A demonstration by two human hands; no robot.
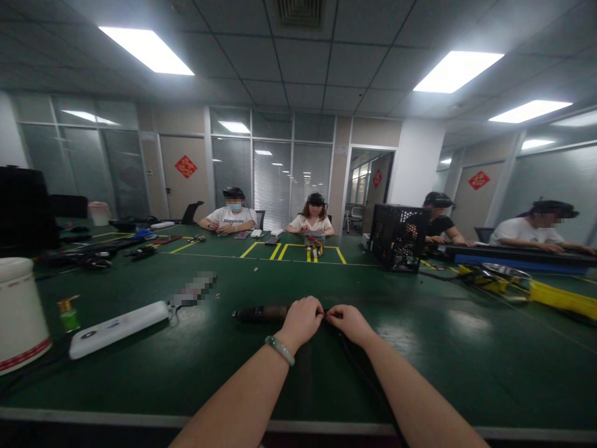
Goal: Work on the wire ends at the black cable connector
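Note:
A dark, long-bodied electric screwdriver lies on the green table, its narrow tip pointing left. My left hand, with a pale bangle at the wrist, is closed over its rear end. My right hand pinches the black cable where it meets the tool, close to the left fingertips. From there the cable runs down over the table's near edge, beside my right forearm. My fingers hide the joint between tool and cable.
At left stand a white power strip, a small green bottle and a white canister. A black computer case and a yellow strap are at right. Several people sit across the table.

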